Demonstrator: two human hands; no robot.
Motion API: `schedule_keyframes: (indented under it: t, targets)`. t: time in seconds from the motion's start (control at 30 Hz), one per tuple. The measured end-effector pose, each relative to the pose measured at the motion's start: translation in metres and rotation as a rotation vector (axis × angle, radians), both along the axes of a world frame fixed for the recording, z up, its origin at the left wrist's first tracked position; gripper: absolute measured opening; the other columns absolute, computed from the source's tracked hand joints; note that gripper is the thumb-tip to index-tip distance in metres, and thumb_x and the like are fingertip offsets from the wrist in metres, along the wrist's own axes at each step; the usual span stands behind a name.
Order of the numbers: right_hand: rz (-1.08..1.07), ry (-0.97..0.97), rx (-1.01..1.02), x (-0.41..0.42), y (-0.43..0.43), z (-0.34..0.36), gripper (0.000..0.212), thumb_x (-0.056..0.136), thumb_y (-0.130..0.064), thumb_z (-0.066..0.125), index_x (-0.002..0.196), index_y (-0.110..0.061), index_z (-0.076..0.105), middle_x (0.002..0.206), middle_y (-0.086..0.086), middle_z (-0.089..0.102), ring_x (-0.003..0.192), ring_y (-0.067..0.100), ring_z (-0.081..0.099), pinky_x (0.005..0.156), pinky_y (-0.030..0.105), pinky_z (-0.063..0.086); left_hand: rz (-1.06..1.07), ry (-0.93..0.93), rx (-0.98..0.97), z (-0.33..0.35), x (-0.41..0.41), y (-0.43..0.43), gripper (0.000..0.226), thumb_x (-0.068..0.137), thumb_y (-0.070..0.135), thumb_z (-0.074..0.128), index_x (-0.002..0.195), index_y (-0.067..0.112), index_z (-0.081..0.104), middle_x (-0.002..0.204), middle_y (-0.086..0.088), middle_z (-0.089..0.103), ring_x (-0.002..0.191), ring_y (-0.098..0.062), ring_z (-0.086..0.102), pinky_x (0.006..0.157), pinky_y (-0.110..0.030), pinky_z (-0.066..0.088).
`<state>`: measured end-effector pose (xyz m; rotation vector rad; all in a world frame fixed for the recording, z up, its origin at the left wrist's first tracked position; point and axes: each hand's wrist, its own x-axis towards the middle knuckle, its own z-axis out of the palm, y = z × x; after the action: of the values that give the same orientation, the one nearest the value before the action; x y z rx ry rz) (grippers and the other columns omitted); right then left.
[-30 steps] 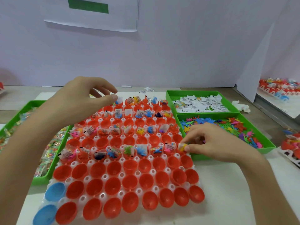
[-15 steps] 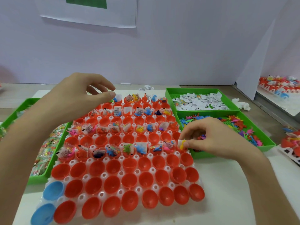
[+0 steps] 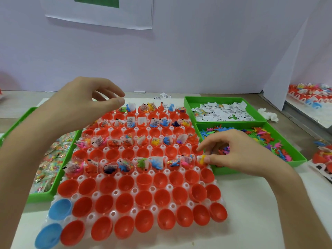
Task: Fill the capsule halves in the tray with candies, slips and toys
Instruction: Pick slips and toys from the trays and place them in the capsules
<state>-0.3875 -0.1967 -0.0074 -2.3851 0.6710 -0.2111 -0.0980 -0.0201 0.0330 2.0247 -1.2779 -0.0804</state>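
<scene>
Pinching a yellow toy (image 3: 202, 159) and a white slip (image 3: 198, 156) between thumb and fingertips of the right hand (image 3: 239, 151), just over the last red half (image 3: 203, 166) at the right end of the nearest filled row in the tray (image 3: 133, 190). Hovering the left hand (image 3: 79, 108) over the tray's far left corner, fingers loosely curled and apart, apparently holding nothing. Judging the coming move as a short drop straight down, best left to the nearer right hand. Leaving three near rows of empty halves (image 3: 143, 180) and two blue ones (image 3: 60, 209) at near left. Working with the toy bin (image 3: 251, 168) just right, the slip bin (image 3: 187, 108) beyond it, the candy bin (image 3: 41, 196) at left. Seeing nothing in the way, only the filled neighbouring half crowding close on the left.
</scene>
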Motion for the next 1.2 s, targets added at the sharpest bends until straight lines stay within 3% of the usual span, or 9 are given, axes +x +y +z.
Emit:
schedule_keyframes:
  t: [0.3, 0.4, 0.47, 0.53, 0.63, 0.77, 0.83, 1.0, 1.2]
  targets:
    - [0.035, -0.079, 0.053, -0.006, -0.004, 0.003, 0.018, 0.081, -0.024, 0.082, 0.089, -0.039, 0.077, 0.089, -0.013, 0.074, 0.084, 0.007, 0.069, 0.079, 0.023, 0.055, 0.065, 0.008, 0.113, -0.006, 0.049, 0.018, 0.009, 0.084, 0.050, 0.070, 0.093, 0.052, 0.069, 0.090, 0.022, 0.071, 0.080, -0.001, 0.067, 0.071, -0.029, 0.048]
    - [-0.096, -0.258, 0.006, -0.006, -0.008, 0.004, 0.018, 0.086, -0.018, 0.076, 0.083, -0.035, 0.077, 0.085, -0.012, 0.075, 0.081, 0.009, 0.071, 0.075, 0.017, 0.054, 0.245, 0.010, 0.198, -0.025, 0.096, 0.040, 0.012, 0.084, 0.039, 0.078, 0.086, 0.045, 0.068, 0.100, 0.005, 0.070, 0.085, -0.025, 0.068, 0.088, -0.050, 0.053]
    - [-0.192, -0.357, -0.023, -0.006, -0.012, 0.003, 0.018, 0.088, -0.014, 0.073, 0.082, -0.030, 0.077, 0.082, -0.008, 0.075, 0.080, 0.015, 0.072, 0.075, 0.026, 0.057, 0.342, 0.040, 0.283, -0.043, 0.123, 0.054, 0.019, 0.082, 0.038, 0.081, 0.097, 0.033, 0.069, 0.108, -0.010, 0.070, 0.093, -0.036, 0.067, 0.098, -0.054, 0.049]
    - [-0.247, -0.425, -0.013, -0.005, -0.014, 0.001, 0.017, 0.089, -0.011, 0.072, 0.083, -0.026, 0.076, 0.080, -0.005, 0.075, 0.078, 0.019, 0.073, 0.074, 0.029, 0.058, 0.399, 0.101, 0.357, -0.060, 0.139, 0.062, 0.020, 0.082, 0.026, 0.083, 0.097, 0.022, 0.071, 0.109, -0.017, 0.071, 0.097, -0.038, 0.066, 0.100, -0.053, 0.047]
    - [-0.326, -0.520, -0.019, -0.003, -0.016, -0.003, 0.020, 0.090, -0.007, 0.070, 0.084, -0.025, 0.075, 0.075, -0.009, 0.074, 0.068, 0.008, 0.070, 0.064, 0.016, 0.054, 0.484, 0.203, 0.336, -0.077, 0.145, 0.063, 0.016, 0.076, 0.013, 0.087, 0.083, 0.019, 0.074, 0.086, -0.015, 0.071, 0.083, -0.036, 0.065, 0.094, -0.056, 0.051]
    - [-0.481, -0.600, -0.070, 0.000, -0.023, -0.009, 0.020, 0.090, -0.010, 0.070, 0.083, -0.028, 0.075, 0.075, -0.010, 0.072, 0.066, 0.014, 0.064, 0.070, 0.032, 0.054, 0.569, 0.265, 0.241, -0.087, 0.150, 0.060, 0.013, 0.077, 0.006, 0.085, 0.075, 0.011, 0.072, 0.086, -0.021, 0.071, 0.088, -0.043, 0.065, 0.097, -0.061, 0.050]
    - [-0.543, -0.627, -0.070, 0.004, -0.028, -0.014, 0.023, 0.089, -0.012, 0.070, 0.080, -0.033, 0.073, 0.073, -0.013, 0.071, 0.066, 0.012, 0.063, 0.069, 0.030, 0.052, 0.563, 0.262, 0.239, -0.086, 0.149, 0.060, 0.012, 0.079, 0.009, 0.084, 0.074, 0.010, 0.072, 0.090, -0.022, 0.071, 0.092, -0.044, 0.064, 0.098, -0.061, 0.049]
    - [-0.629, -0.385, -0.179, 0.029, -0.064, -0.024, 0.015, 0.090, -0.015, 0.068, 0.084, -0.029, 0.073, 0.085, -0.012, 0.070, 0.075, -0.002, 0.058, 0.071, 0.026, 0.045, 0.496, 0.176, 0.344, -0.069, 0.127, 0.054, 0.024, 0.073, 0.034, 0.088, 0.079, 0.022, 0.068, 0.098, -0.017, 0.068, 0.093, -0.038, 0.062, 0.091, -0.045, 0.047]
    - [-0.656, -0.080, -0.257, 0.052, -0.101, -0.035, 0.014, 0.088, -0.020, 0.070, 0.099, -0.022, 0.077, 0.101, 0.001, 0.075, 0.095, 0.021, 0.067, 0.087, 0.038, 0.055, 0.560, 0.219, 0.234, -0.072, 0.129, 0.057, 0.016, 0.080, 0.012, 0.084, 0.072, 0.018, 0.071, 0.080, -0.013, 0.072, 0.083, -0.037, 0.065, 0.091, -0.048, 0.051]
